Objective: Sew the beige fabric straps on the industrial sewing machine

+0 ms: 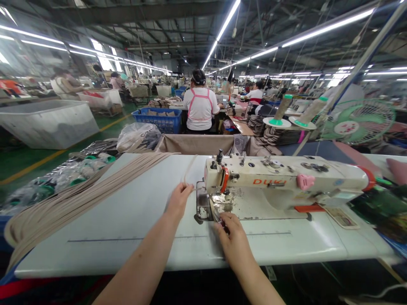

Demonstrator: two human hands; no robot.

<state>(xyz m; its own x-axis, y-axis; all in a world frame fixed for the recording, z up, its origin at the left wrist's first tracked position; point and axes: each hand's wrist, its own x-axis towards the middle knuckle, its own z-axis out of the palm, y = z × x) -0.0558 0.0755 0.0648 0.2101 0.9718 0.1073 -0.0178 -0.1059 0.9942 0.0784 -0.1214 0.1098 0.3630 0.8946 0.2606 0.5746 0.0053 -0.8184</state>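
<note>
White table point(133, 216) fills the near scene. Sewing machine point(286, 180) on its right half, needle end facing left. Bundle of beige strips point(85, 186) lies along the table's left side, drooping off the near left corner. Right hand point(235, 237), near side of the needle end, fingers curled around a small dark tool; maybe snips, mostly hidden. Left hand point(178, 200), just left of the needle end and farther off, thumb and forefinger pinched on a single narrow strip point(190, 167), which runs from the grip toward the table's far edge. Step in hand, best guess: managing that strip at the machine, tool ready. Next move calls for a steady left pinch, strip kept untwisted, and fingertips clear of the needle.
</note>
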